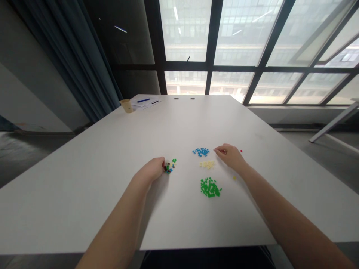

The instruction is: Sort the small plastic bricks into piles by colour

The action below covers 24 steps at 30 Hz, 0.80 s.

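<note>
- White tabletop [112,168] carries small plastic pieces sorted by colour: a blue pile [201,151] toward the far edge, a pale yellow pile [207,164] just nearer, and a green pile [210,187] closest to the near edge.
- Left hand [153,170] lies knuckles-up on the table, fingertips curled and touching a small mixed pile [169,167] of green, blue and dark pieces left of the sorted ones; whether it has pinched a piece cannot be told.
- Right hand [231,155] rests low on the table beside the blue pile, fingers drawn narrow around what looks like a red piece [223,151]; a second red piece [241,151] lies just past the hand, and a stray yellow piece [234,178] sits by the wrist.
- Judged from the layout, sorting by colour is well along, with only the mixed pile left; the next move would call for a fine fingertip pinch on a single piece.
- Both forearms stretch forward from the near edge, well apart.
- Far left corner holds a paper cup [126,105] and papers with a blue pen [143,100].
</note>
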Each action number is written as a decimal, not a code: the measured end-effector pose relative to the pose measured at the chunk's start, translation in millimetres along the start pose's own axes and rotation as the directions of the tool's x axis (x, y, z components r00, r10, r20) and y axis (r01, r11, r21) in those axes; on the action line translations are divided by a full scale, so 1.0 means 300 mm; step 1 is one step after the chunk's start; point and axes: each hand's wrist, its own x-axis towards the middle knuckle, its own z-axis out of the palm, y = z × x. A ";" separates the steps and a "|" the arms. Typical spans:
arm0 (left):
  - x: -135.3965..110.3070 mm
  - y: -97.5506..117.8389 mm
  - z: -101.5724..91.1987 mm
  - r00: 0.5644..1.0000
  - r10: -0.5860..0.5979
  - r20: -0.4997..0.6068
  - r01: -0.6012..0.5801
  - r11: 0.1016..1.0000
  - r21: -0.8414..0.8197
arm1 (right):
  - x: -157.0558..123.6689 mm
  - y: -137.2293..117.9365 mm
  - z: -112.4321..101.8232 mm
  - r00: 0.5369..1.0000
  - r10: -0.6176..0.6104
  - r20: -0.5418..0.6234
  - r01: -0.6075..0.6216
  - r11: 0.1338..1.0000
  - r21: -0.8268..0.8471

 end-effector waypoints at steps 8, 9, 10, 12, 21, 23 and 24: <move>-0.001 0.120 0.010 0.964 0.264 -0.024 -0.235 0.810 -0.538 | -0.080 0.026 -0.024 1.000 0.005 -0.007 -0.004 0.992 0.123; -0.002 0.144 0.029 0.959 0.283 -0.003 -0.215 0.721 -0.659 | -0.080 0.016 -0.018 1.000 -0.012 0.002 0.012 0.991 0.135; -0.003 0.167 0.052 0.955 0.295 0.019 -0.175 0.617 -0.768 | -0.081 0.005 -0.011 1.000 -0.030 0.005 0.029 0.989 0.147; -0.006 0.209 0.108 0.953 0.293 0.074 -0.057 0.414 -0.908 | -0.084 -0.018 0.001 0.998 -0.065 0.000 0.064 0.982 0.175; -0.017 0.279 0.233 0.943 0.330 0.046 0.012 0.106 -0.994 | -0.114 -0.074 -0.006 0.978 -0.204 -0.045 0.208 0.943 0.259; -0.019 0.281 0.224 0.944 0.328 0.032 0.006 0.081 -0.997 | -0.117 -0.076 -0.008 0.974 -0.216 -0.064 0.225 0.935 0.275; -0.021 0.281 0.220 0.945 0.326 0.028 0.006 0.069 -0.998 | -0.118 -0.078 -0.008 0.972 -0.225 -0.070 0.235 0.929 0.284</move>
